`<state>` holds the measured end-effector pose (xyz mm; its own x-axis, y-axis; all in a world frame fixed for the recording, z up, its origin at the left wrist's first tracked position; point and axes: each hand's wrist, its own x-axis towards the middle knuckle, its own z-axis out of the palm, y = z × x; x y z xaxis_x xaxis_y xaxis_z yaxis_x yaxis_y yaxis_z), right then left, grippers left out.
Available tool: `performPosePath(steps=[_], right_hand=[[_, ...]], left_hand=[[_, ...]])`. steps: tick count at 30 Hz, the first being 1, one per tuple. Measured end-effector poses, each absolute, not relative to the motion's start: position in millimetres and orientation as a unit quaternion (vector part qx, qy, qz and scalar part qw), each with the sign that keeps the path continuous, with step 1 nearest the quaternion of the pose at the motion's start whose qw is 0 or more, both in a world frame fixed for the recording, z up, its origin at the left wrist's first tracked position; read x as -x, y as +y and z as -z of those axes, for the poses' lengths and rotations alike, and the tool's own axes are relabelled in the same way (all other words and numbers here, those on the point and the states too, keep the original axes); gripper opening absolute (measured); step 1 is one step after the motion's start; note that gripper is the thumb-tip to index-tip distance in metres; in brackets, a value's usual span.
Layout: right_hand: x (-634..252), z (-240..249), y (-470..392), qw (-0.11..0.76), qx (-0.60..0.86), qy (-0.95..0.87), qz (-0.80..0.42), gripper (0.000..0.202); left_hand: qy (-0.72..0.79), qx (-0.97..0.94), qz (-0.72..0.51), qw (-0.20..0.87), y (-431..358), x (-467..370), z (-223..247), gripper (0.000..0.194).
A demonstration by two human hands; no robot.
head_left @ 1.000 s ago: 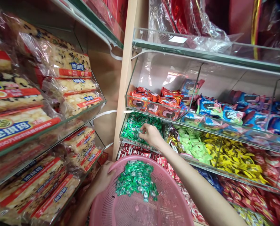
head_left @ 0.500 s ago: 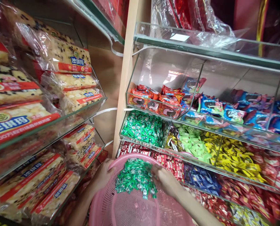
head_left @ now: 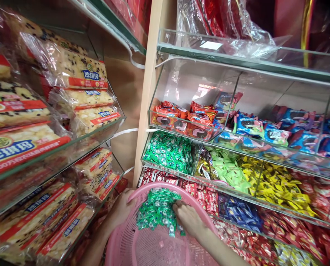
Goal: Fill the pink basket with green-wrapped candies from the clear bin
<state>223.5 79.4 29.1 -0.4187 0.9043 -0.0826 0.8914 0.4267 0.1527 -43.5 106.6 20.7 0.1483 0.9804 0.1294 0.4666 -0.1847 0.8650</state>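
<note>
My left hand [head_left: 123, 205] is closed on the left rim of a pink plastic mesh basket [head_left: 120, 240], its thumb over the edge. A heap of green-wrapped candies [head_left: 153, 210] lies at the far end of the basket, with a small pale piece on the bare mesh below. Inside the basket, my right hand [head_left: 189, 218] has its fingers curled in against the right side of this heap; the fingertips are partly hidden. Just beyond the rim, a clear shelf bin holds more green-wrapped candies [head_left: 169, 152].
Wrapped pastry bars [head_left: 91, 74] fill slanted shelves at left. A wooden post [head_left: 146, 92] divides the shelving. Right of it are clear bins with red snack packs [head_left: 200, 114], blue snack packs [head_left: 248, 123], yellow candies [head_left: 278, 184] and dark blue candies [head_left: 237, 210].
My right hand has moved left and slightly down, from near the basket's right side to the green heap. The left hand still holds the rim. The basket has barely shifted.
</note>
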Motion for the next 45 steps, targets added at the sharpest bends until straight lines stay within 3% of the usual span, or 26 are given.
performPosePath(steps=[14,25,28,32,35,45], right_hand=[[-215,-21,85,0.084,-0.553,0.826,-0.067,0.022],[-211,-47,83,0.088,-0.562,0.821,-0.038,0.012],[-202,-73,87,0.043,-0.544,0.836,-0.059,0.010],[-186,-124,108,-0.074,-0.534,0.838,-0.084,0.024],[-174,-156,138,-0.132,-0.530,0.834,-0.079,0.018],[-133,-170,203,-0.114,-0.553,0.824,-0.042,0.026]], left_hand=[[0.532,-0.683,-0.365,0.342,107,44,-19,0.029],[0.529,-0.666,-0.385,0.359,105,43,-22,0.028],[0.535,-0.669,-0.378,0.351,104,43,-23,0.029],[0.534,-0.679,-0.376,0.335,105,44,-22,0.030],[0.532,-0.680,-0.379,0.334,106,44,-19,0.029],[0.524,-0.668,-0.392,0.353,108,47,-13,0.031]])
